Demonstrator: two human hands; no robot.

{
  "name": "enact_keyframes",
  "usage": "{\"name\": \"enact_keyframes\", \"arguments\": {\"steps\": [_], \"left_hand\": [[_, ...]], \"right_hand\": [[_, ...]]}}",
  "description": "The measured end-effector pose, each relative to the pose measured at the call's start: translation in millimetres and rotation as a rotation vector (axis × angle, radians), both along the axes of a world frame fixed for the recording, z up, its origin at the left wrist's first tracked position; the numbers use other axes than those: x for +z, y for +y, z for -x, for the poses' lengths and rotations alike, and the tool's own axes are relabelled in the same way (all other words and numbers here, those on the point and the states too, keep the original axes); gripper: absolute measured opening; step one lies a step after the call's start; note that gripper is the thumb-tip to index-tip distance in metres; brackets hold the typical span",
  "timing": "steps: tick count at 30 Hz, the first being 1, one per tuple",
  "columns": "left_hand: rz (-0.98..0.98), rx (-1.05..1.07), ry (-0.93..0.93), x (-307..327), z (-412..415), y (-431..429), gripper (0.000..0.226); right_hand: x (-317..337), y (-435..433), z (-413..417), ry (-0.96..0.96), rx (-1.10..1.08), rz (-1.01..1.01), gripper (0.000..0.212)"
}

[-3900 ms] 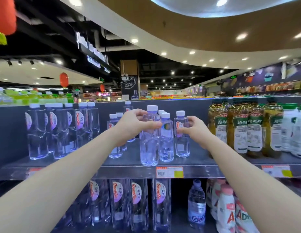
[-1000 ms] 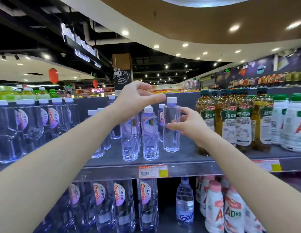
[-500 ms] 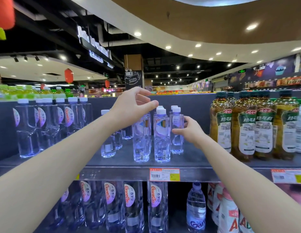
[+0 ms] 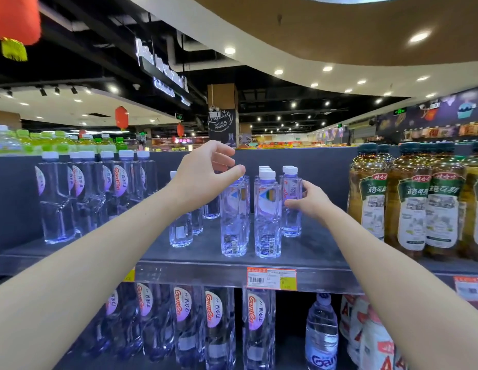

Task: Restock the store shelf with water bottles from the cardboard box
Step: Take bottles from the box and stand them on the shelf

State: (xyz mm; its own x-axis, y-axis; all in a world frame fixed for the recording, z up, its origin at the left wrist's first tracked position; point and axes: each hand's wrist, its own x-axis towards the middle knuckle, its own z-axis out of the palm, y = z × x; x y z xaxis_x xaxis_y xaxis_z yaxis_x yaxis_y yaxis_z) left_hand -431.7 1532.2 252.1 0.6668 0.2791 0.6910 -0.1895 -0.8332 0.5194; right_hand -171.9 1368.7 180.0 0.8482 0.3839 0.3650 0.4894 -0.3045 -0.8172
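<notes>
Both bare arms reached out to the upper shelf [image 4: 307,252], where a cluster of small water bottles stood upright in short rows. The right hand [image 4: 311,201] was wrapped around the label of the rightmost bottle [image 4: 291,206] — thumb on the near face, fingers curled behind it — and that bottle stood on the shelf just beside and slightly behind the two front bottles. The left hand [image 4: 203,174] hovered over the cap end of the front left bottle [image 4: 234,217], thumb and forefinger drawn toward each other in a loose pinch with the other fingers spread; the cap itself was hidden behind the hand, so I could not tell whether the hand gripped it. The front right bottle [image 4: 267,214] stood touching or nearly touching its neighbour, white cap clear of both hands.

To the left stood a row of taller water bottles [image 4: 80,193] with pink labels, and to the right a group of amber tea bottles [image 4: 408,204] with green caps. A price tag [image 4: 271,279] was fixed to the shelf edge — below it, more tall bottles [image 4: 213,324] filled the lower shelf. No cardboard box showed.
</notes>
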Motion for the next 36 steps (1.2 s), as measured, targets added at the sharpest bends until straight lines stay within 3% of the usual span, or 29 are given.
{"name": "enact_keyframes", "arguments": {"steps": [13, 18, 23, 24, 27, 28, 36], "left_hand": [[-0.053, 0.018, 0.042, -6.2, -2.3, 0.4, 0.034], [-0.085, 0.027, 0.066, -5.3, 0.3, 2.9, 0.037], [-0.251, 0.090, 0.166, -12.5, 6.5, 10.3, 0.048], [-0.305, 0.119, 0.194, -15.2, 8.6, 11.8, 0.051], [-0.477, 0.207, 0.224, -24.3, 16.2, 15.0, 0.055], [-0.507, 0.215, 0.223, -28.4, 19.4, 15.7, 0.055], [-0.629, 0.291, 0.402, -64.9, 58.6, 8.0, 0.058]], "right_hand": [[-1.8, 1.1, -6.0, 0.026, 0.025, 0.028, 0.051], [6.8, -2.7, 5.7, 0.054, 0.051, 0.166, 0.050], [3.1, -16.1, 31.8, 0.054, -0.133, 0.287, 0.076], [0.4, -18.6, 38.5, 0.045, -0.155, 0.302, 0.073], [-9.6, -25.3, 59.8, 0.002, -0.172, 0.299, 0.032], [-12.3, -27.8, 69.1, -0.017, -0.175, 0.314, 0.029], [-21.7, -52.8, 152.9, -0.222, -0.237, 0.555, 0.046]]}}
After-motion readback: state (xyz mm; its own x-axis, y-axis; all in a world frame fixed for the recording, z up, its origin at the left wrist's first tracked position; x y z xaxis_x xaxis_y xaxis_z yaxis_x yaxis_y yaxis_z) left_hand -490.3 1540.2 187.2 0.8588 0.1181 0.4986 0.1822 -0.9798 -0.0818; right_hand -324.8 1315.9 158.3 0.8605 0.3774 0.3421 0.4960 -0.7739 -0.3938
